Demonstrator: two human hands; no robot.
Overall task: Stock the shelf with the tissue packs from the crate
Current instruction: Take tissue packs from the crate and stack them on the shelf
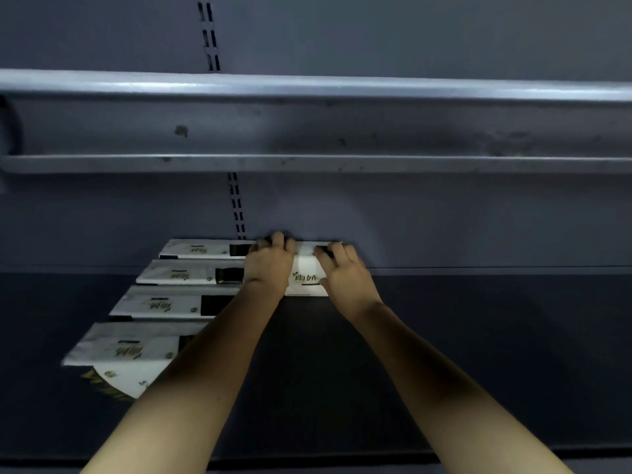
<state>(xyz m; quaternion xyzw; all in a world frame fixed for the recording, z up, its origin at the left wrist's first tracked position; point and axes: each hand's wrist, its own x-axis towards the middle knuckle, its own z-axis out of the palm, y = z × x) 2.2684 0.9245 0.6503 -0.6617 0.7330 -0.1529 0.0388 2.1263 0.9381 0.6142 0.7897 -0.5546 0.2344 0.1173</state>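
Forearms: both reach from 6 o'clock up over the dark shelf (478, 354) toward its back.
Stocked packs: four white tissue packs (164, 302) lie in a row from 8 o'clock back to the rear wall, left of the arms.
Tissue pack in hand (306, 277): flat on the shelf at centre, far edge against the back panel (444, 217), just right of the row.
Left hand (268, 265): on the pack's left end, fingers curled over its far edge, gripping it.
Right hand (343, 270): on the right end, fingers bent over the top, gripping it.
Upper shelf (307, 131): at 12 o'clock, seen from below.
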